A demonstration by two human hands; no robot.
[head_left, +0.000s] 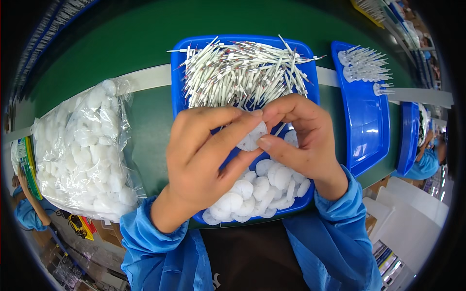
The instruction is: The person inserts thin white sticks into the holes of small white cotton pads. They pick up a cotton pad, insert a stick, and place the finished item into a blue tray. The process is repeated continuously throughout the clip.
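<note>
A translucent white round plastic disc (252,138) is pinched between my two hands above a blue tray (314,92). My left hand (208,148) has its fingers closed on the disc's left side. The fingertips of my right hand (303,138) close on its right edge, with the thumb at the rim. Whether the right fingers also hold a small piece is hidden. Below my hands lies a heap of similar white discs (259,194). Thin white sticks with dark reddish ends (242,70) pile up in the tray's far part.
A clear plastic bag of white discs (82,150) lies at the left. On the right, a blue tray (364,131) carries rows of discs with sticks (364,65) at its far end. Co-workers' blue sleeves (29,213) show at both sides of the green table (155,109).
</note>
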